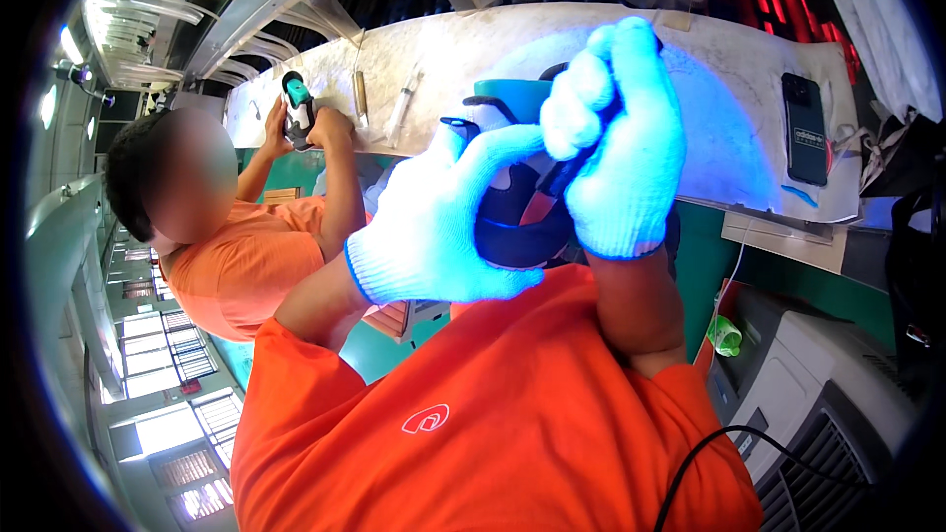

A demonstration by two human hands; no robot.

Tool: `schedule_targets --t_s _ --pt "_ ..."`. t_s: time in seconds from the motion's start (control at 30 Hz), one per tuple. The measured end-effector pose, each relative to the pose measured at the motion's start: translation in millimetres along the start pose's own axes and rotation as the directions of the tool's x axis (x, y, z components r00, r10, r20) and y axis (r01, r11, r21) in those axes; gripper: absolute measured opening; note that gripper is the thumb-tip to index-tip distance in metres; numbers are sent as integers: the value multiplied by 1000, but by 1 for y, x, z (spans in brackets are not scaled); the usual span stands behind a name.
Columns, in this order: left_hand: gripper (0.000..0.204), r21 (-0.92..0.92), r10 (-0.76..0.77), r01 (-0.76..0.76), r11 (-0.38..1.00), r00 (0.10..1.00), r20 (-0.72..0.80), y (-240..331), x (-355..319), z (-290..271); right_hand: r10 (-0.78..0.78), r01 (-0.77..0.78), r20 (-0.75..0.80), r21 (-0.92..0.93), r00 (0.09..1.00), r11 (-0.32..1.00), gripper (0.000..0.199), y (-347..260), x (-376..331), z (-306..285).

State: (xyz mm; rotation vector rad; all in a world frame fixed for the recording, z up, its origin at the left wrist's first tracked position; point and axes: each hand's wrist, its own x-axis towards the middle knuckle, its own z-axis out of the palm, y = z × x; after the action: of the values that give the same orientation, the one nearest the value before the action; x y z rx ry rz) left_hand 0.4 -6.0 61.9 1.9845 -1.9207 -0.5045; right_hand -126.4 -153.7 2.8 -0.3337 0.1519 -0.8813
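Shoe (514, 239) looks mid-handwork, centre frame; left hand (424, 212) cups it wide, right hand (631, 143) curled (contents hidden). Next move likely needs steady support.

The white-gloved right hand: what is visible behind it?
Behind the right hand, parts of a dark shoe-like item with a red patch and the pale flat worktable are visible. What the hand directly covers cannot be seen.

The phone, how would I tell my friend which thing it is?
Find the long, whitish worktable across the picture's upper part. Go to its right end, past the person's blue-lit, gloved right hand. There lies the flat, dark, rectangular phone, bigger and darker than the thin, bright-blue strip just below it.
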Motion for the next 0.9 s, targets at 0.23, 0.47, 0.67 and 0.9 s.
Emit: schedule_targets --t_s 0.23,0.47,0.67,0.9 --pt "108 -9 43 -43 999 999 9 -13 -4 -3 104 -183 237 337 966 924 45 2 -2 -8" --pt "107 -74 -8 4 997 998 -56 -14 -10 8 -16 4 -68 -173 998 985 37 12 -1 11" --pt "104 -30 64 -66 997 996 -63 -18 -15 10 104 -135 186 159 977 978 37 1 -7 8" --pt "99 -69 192 -211 975 957 -216 -32 -18 17 47 -63 179 83 983 995 38 14 14 -48"
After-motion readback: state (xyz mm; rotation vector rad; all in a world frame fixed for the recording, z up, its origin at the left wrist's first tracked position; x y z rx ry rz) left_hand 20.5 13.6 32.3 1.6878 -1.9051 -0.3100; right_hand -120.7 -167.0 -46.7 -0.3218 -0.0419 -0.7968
